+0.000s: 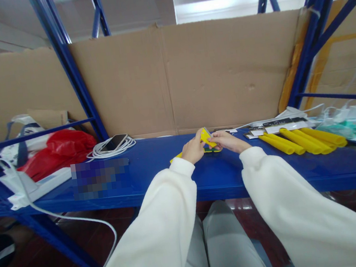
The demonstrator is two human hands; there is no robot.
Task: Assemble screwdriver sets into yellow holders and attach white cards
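Observation:
A small yellow flat piece with a greyish edge (pixel 206 137) is raised just above the blue shelf top (pixel 156 170), between my two hands. My left hand (pixel 193 149) has its fingers closed around the left side of it. From the right, my right hand (pixel 230 141) pinches its lower right edge. Under the hands lies a yellow and dark object (pixel 213 150), mostly covered, so its kind is unclear. Another bit of yellow (pixel 175 157) pokes out left of my left hand.
Several yellow rolled tubes (pixel 307 140) lie at the right, beside flat packages with black labels (pixel 281 125). A phone (pixel 114 143) rests on a coiled white cable (pixel 95 152). Leftward are a red bag (pixel 65 145) and a white power strip (pixel 49 184). Cardboard (pixel 222 71) stands behind.

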